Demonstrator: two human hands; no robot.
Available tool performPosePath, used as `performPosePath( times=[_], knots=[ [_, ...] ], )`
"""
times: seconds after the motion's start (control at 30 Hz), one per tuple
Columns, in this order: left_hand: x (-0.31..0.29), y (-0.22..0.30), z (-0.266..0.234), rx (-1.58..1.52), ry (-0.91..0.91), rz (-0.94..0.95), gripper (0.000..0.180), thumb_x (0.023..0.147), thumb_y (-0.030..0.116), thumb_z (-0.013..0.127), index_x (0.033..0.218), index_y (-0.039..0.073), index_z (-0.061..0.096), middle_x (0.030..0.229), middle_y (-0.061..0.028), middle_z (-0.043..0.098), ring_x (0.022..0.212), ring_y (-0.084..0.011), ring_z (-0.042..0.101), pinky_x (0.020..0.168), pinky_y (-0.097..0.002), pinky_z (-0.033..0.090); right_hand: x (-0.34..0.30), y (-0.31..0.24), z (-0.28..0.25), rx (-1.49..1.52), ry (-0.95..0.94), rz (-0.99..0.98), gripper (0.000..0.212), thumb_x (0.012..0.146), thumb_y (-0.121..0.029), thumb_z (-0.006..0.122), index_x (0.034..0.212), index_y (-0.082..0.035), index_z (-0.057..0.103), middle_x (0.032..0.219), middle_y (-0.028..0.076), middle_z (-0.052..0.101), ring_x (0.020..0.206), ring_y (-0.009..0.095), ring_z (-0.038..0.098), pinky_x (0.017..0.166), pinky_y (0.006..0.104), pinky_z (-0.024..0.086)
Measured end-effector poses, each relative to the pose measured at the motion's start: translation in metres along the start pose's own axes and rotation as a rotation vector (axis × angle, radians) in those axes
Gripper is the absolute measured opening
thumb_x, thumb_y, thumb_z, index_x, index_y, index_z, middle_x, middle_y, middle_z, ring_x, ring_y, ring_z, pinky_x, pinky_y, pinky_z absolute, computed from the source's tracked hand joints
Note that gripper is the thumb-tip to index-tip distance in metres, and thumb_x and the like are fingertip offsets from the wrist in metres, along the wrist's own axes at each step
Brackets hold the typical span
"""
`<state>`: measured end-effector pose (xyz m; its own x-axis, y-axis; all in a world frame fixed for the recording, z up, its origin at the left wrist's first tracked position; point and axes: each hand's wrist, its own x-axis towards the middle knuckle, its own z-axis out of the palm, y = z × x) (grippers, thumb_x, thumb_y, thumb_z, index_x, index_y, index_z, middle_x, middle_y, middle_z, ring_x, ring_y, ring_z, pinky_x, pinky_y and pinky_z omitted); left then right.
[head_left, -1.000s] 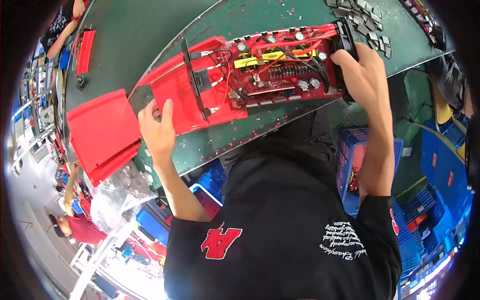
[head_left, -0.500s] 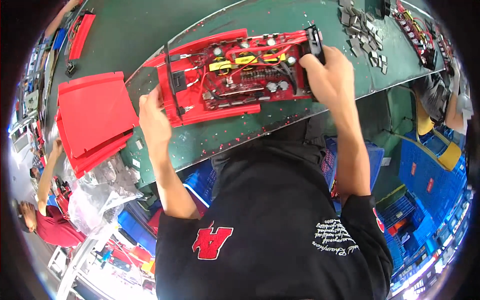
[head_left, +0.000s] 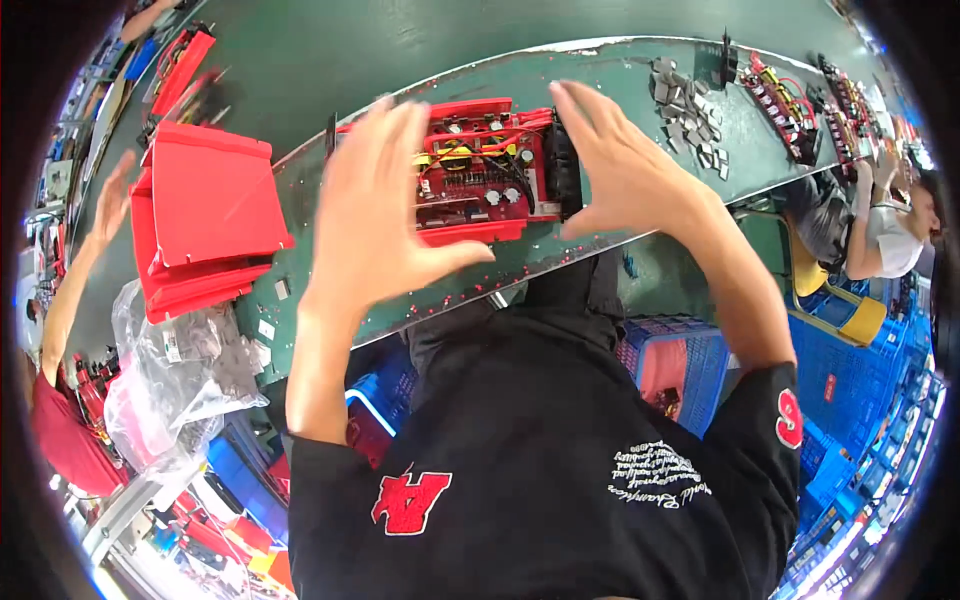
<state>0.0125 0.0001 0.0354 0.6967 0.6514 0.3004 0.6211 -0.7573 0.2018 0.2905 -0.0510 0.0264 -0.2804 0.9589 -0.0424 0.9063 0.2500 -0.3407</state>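
Though near a smooth, red, trough-shaped casing [head_left: 480, 235], left hand [head_left: 368, 218] and right hand [head_left: 637, 177] with fingers [head_left: 592, 112] apart.

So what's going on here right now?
A person has both hands, open, at a red case with a circuit board inside, on a green bench. The left hand spreads over its left end; the right hand is at the black end plate. Contact is unclear. Red panels are stacked left; grey pieces lie right.

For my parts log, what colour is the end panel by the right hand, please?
The end panel is black, shown in the head view.
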Motion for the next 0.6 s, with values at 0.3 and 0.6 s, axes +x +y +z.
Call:
performPosePath(
  times=[0.3,0.6],
  knots=[
    [0.024,-0.023,0.048,0.133,-0.154,0.111,0.138,0.040,0.070,0.080,0.141,-0.010,0.031,0.117,-0.0249,0.049,0.117,-0.0394,0.046,0.108,-0.0504,0.030,0.018,-0.001,0.028,0.420,0.076,0.122,0.122,0.068,-0.029,0.083,0.148,0.010,0.000,0.141,0.038,0.035,0.128,0.048,0.045,0.109,0.0431,0.037],
    [0.016,-0.017,0.045,0.151,-0.153,0.038,0.145,0.036,0.076,0.079,0.146,-0.003,0.027,0.127,-0.0303,0.046,0.124,-0.0430,0.043,0.111,-0.0524,0.027,0.015,-0.036,0.036,0.157,0.504,-0.046,0.062,0.085,-0.020,0.070,0.133,0.007,0.041,0.119,0.025,0.055,0.096,0.028,0.063,0.082,0.0359,0.053]
  ],
)
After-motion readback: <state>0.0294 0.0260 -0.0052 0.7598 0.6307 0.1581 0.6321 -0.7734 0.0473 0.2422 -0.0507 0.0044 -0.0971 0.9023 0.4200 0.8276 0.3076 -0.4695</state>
